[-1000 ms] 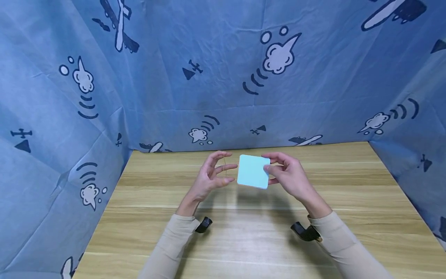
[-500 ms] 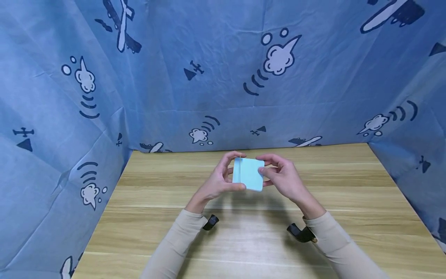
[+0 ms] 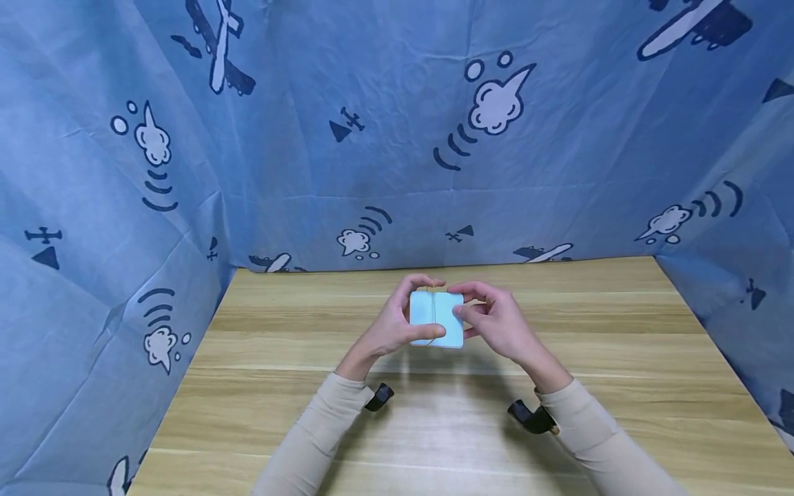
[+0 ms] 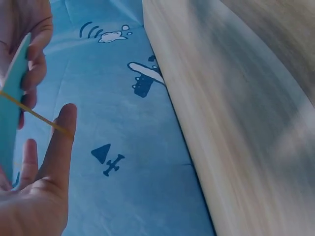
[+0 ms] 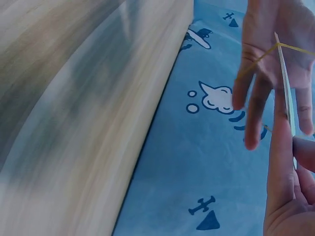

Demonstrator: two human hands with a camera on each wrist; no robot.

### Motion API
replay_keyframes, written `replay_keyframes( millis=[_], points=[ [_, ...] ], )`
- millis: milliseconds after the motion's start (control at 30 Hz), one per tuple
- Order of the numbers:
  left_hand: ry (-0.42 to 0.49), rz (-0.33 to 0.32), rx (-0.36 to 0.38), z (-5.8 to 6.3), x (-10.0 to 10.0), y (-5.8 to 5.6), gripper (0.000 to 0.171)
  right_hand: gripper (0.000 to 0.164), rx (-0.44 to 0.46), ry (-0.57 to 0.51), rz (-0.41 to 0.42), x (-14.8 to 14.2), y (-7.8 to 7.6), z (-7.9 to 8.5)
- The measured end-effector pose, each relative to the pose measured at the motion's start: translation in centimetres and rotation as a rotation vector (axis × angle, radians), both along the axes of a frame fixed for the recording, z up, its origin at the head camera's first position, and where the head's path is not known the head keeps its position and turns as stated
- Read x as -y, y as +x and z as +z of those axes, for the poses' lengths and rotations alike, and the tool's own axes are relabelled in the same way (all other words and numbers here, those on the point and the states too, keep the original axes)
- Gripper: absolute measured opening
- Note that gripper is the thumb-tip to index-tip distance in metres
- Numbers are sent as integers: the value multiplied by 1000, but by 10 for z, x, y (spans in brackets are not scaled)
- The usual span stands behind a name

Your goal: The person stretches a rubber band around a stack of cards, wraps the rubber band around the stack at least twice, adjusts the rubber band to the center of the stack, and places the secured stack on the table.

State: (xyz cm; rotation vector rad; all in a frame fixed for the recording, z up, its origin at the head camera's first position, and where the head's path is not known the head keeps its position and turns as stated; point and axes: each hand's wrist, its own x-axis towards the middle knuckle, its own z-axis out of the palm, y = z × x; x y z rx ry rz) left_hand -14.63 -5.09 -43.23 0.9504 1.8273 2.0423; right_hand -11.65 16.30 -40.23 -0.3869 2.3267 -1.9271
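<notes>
A thin square light-blue card (image 3: pixel 422 310) with rounded corners is held up above the table. My right hand (image 3: pixel 499 324) pinches its right edge, thumb in front and fingers behind. A rubber band (image 4: pixel 37 114) is stretched over spread fingers of my left hand (image 3: pixel 392 326). In the head view the band crosses the front of the card from top to bottom, and my left thumb overlaps the lower part. Seen from the right wrist, the card (image 5: pixel 285 78) is edge-on, with the band bent over its far end and the left fingers straight and apart.
The wood-grain table (image 3: pixel 279 413) lies below both hands. Blue cloth (image 3: pixel 397 138) printed with planes and clouds hangs at the back and both sides. Black straps (image 3: pixel 380 397) sit at both wrists.
The left hand, formerly apart with the band across its fingers, has moved right to the card. The band now passes over the card. The right hand has shifted slightly left and down.
</notes>
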Motion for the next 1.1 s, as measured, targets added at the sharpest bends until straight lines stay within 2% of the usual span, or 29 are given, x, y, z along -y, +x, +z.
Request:
replay_keyframes(
  millis=[233,400,533,600,700,833,1000,1100],
  points=[
    [-109,60,14,4,-2,3,67,32,-22,40,-38,3,1,-3],
    [-204,108,-30,3,-1,2,63,33,-34,78,-52,5,2,-5],
    [-231,118,-40,4,0,1,62,32,-44,107,-53,6,2,-6],
    [-257,128,-71,6,0,2,61,31,-47,105,-50,6,2,-7],
    [-322,152,-147,9,0,3,57,31,-52,96,-50,6,1,-9],
    [-391,173,-285,12,-1,5,44,30,-56,106,-56,6,0,-11],
    [-392,182,-543,15,-3,5,23,31,-63,121,-75,6,-1,-13],
    [-383,189,-669,17,-4,5,19,32,-67,121,-89,6,-2,-13]
  ],
)
